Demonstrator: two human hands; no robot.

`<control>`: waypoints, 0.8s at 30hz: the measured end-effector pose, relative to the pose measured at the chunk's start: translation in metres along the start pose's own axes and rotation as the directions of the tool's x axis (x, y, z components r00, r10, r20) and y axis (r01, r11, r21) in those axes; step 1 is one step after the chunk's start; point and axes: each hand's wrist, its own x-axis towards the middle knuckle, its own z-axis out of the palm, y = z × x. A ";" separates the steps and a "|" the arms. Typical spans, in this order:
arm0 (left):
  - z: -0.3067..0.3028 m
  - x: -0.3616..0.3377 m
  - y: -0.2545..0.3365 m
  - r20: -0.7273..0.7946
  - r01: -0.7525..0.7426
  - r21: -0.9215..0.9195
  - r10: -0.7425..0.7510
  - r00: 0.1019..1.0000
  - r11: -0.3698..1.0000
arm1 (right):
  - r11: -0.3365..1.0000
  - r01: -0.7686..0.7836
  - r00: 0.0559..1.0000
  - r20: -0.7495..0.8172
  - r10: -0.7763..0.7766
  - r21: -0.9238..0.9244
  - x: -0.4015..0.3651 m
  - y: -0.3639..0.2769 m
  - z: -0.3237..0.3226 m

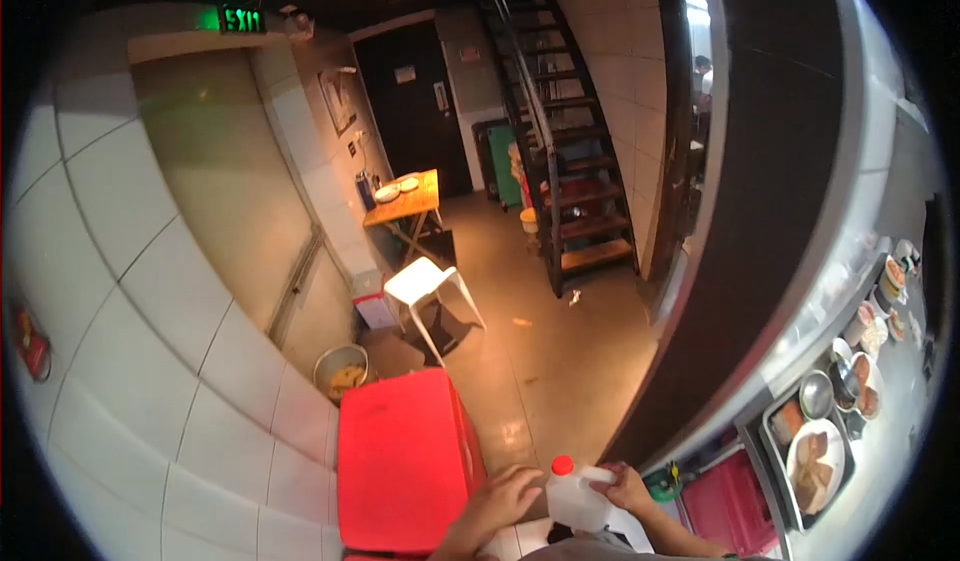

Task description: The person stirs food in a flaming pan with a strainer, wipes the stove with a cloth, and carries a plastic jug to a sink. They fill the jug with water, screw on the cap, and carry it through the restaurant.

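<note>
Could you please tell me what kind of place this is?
Probably the back area of a restaurant kitchen: food dishes stand on the right-hand counter, the left wall is tiled, and an exit sign glows green.

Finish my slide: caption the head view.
Right hand holding a red-capped translucent plastic jug by its handle, left hand open alongside.

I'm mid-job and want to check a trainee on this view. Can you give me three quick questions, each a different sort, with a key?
1. Which hand grips the handle of the jug: A) left, B) right, C) both?
2. True or false: the white stool stands on the floor, nearer the camera than the wooden table.
3. Fill in: the colour of the jug's cap is ____.

Key: 1. B, the right hand; 2. True; 3. red.
</note>
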 end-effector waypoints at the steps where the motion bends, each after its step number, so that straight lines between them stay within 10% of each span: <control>1: 0.006 0.026 -0.007 -0.012 -0.080 -0.040 0.079 0.997 0.996 | 0.992 -0.039 0.999 0.031 0.035 0.120 0.020 -0.003 0.001; 8: 0.003 0.123 -0.054 -0.019 -0.234 -0.035 0.233 0.972 0.972 | 0.980 0.022 0.999 0.019 -0.026 0.197 0.135 -0.069 -0.004; 15: -0.048 0.174 -0.140 -0.064 0.047 -0.080 -0.052 0.997 0.996 | 0.975 0.217 0.942 -0.254 -0.219 -0.035 0.238 -0.048 0.003; 17: -0.056 0.198 -0.165 -0.033 0.061 -0.120 -0.066 0.997 0.991 | 0.986 -0.076 0.933 -0.338 0.123 0.149 0.262 -0.046 0.000; 24: -0.076 0.367 -0.241 0.183 -0.228 -0.151 0.254 0.950 0.962 | 0.956 -0.289 0.799 -0.539 0.269 0.048 0.314 -0.045 -0.066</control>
